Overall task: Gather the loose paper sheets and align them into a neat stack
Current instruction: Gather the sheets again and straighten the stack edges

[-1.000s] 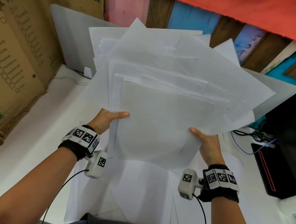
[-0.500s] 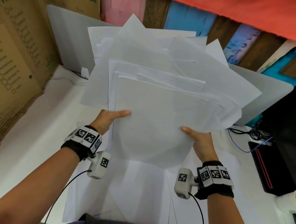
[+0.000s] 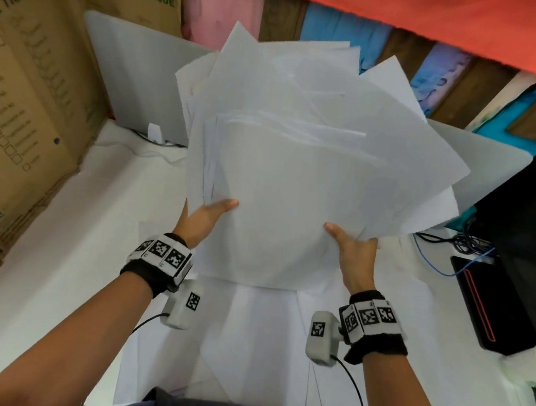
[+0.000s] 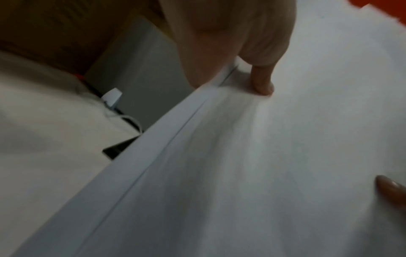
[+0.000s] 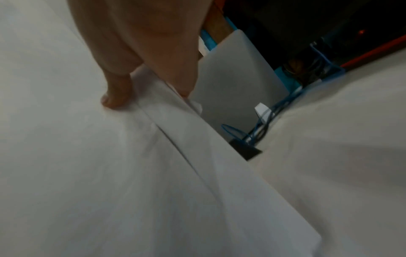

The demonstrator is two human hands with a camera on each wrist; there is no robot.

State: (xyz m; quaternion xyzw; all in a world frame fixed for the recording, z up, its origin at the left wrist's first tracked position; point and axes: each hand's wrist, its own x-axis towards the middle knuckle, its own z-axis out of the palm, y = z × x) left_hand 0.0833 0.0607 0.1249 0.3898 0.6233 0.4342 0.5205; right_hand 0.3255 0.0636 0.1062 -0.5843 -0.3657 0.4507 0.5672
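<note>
Fanned sheets held upright above the table – slip risk.

We judge the skewed sheets at the back of the paper bundle [image 3: 295, 179] could slide out if either pinch loosens. Our left hand [image 3: 203, 219] and right hand [image 3: 353, 248] each clamp a side edge, thumb in front, fingers hidden behind. The bundle hangs over more sheets [image 3: 244, 349] lying on the table [image 3: 57, 246].

You are holding plain white sheets [image 3: 295, 179]. Your wristbands [image 3: 158, 257] are showing black-and-white square patterns. A brown box [image 3: 25, 78] is showing green lettering beside you.
</note>
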